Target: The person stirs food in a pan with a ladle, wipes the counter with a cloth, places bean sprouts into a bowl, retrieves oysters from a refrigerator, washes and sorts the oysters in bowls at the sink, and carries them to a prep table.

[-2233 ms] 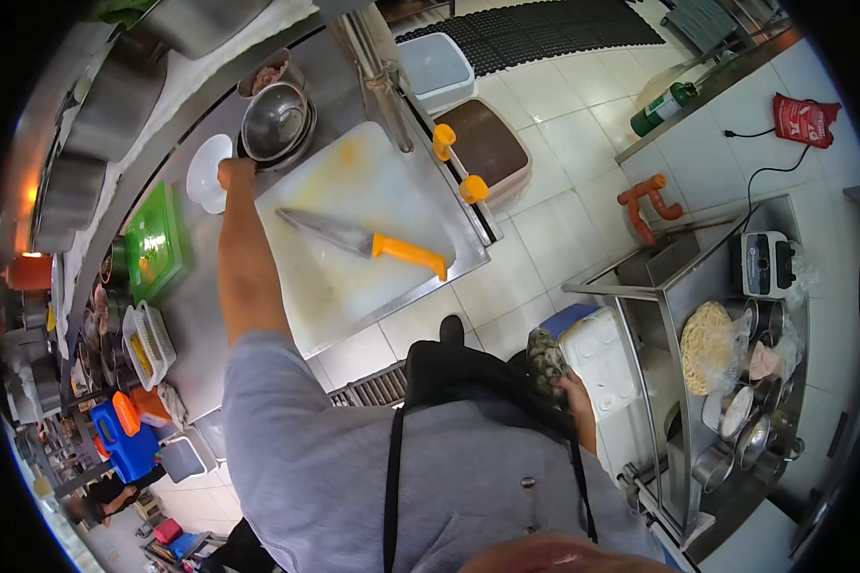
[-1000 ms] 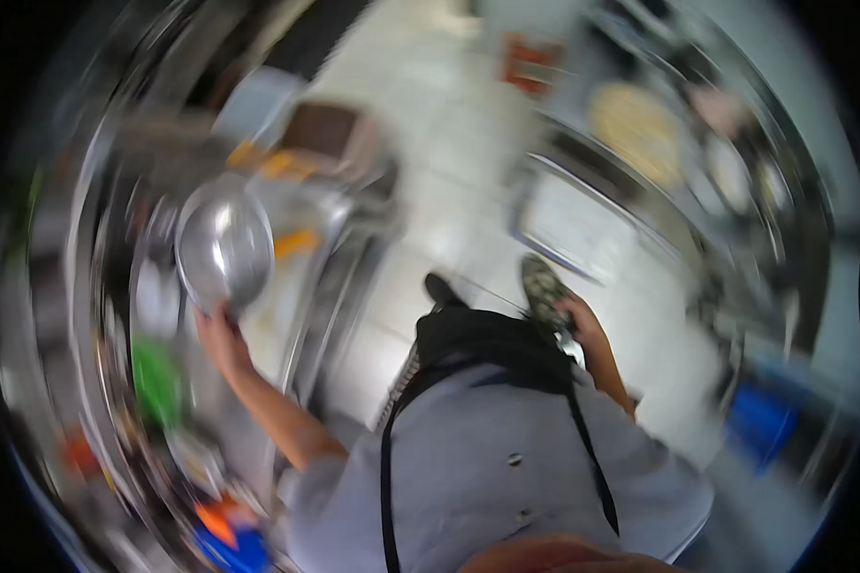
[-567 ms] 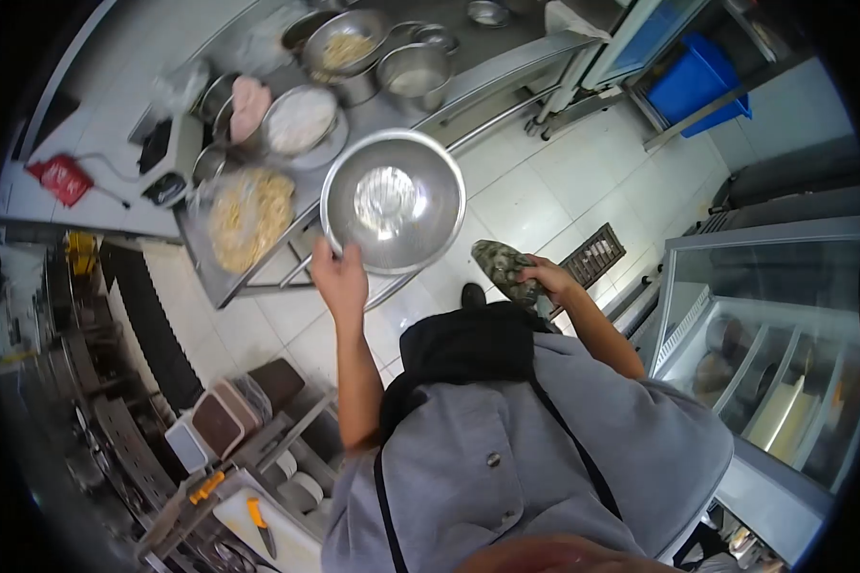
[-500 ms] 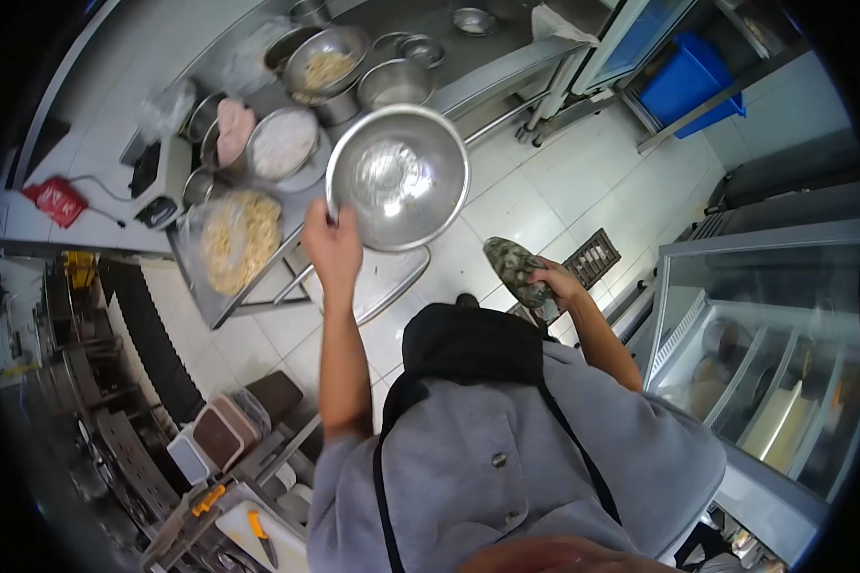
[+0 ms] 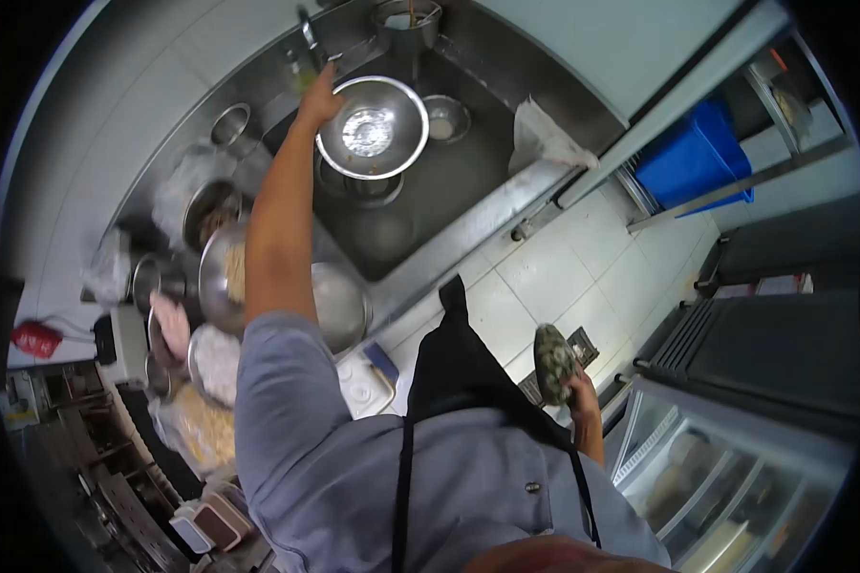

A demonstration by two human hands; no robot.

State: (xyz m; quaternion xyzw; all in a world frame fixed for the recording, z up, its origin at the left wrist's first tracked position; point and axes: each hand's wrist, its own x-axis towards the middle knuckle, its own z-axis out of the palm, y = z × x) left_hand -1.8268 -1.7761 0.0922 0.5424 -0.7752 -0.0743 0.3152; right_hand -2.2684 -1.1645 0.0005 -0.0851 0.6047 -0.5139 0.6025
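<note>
Over the sink [image 5: 449,205] now instead of the floor [image 5: 545,267], the metal bowl [image 5: 371,129].

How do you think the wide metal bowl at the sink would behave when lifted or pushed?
The metal bowl would probably feel stiff, since its wall and rim look like solid metal. It is likely light for its width, as its inside looks all but empty. Its smooth, shiny wall could be slippery to a wet hand.
</note>
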